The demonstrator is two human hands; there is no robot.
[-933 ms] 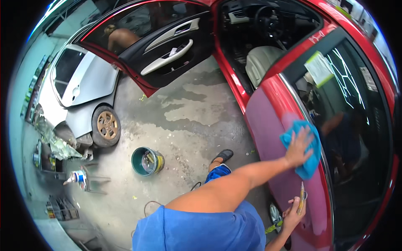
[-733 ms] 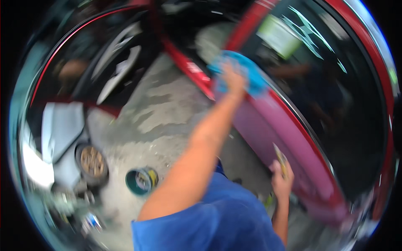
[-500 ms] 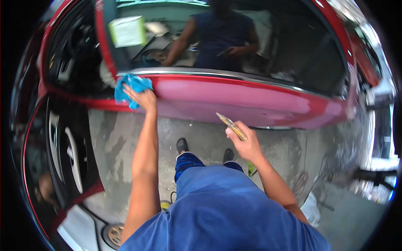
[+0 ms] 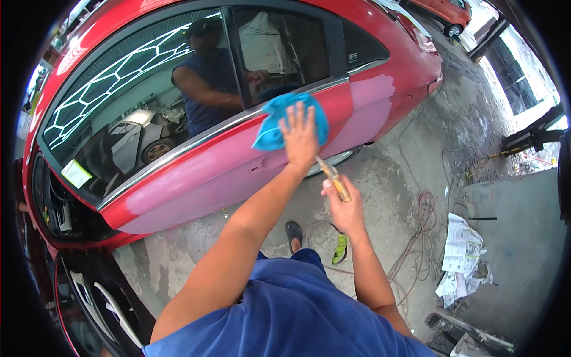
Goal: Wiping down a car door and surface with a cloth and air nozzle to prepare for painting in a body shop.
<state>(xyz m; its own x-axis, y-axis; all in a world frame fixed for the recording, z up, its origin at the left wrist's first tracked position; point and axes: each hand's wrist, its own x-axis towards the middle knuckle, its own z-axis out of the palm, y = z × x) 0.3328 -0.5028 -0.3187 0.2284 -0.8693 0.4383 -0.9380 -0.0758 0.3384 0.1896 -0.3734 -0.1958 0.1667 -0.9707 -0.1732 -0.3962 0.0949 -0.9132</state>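
My left hand (image 4: 300, 134) lies with fingers spread and flat on a blue cloth (image 4: 270, 132), against the red car's side (image 4: 229, 175) just below the chrome window trim, where broad matte pink patches show. My right hand (image 4: 342, 202) is closed round a slim yellow tool (image 4: 336, 181) with a pale, narrow tip, held upright-angled a little below the cloth, near the car. Dark side windows (image 4: 279, 47) above the cloth reflect a person and ceiling lights.
An open door (image 4: 101, 297) is at lower left. Hoses (image 4: 423, 220) and a green item (image 4: 339, 249) lie on the floor. Newspaper (image 4: 461, 244) lies at right, near dark metal equipment (image 4: 529, 140). An orange car (image 4: 434, 15) stands at top right.
My view has swung to face along the car's side. My left hand and the cloth have moved rightward along the car. My right hand still holds the tool.
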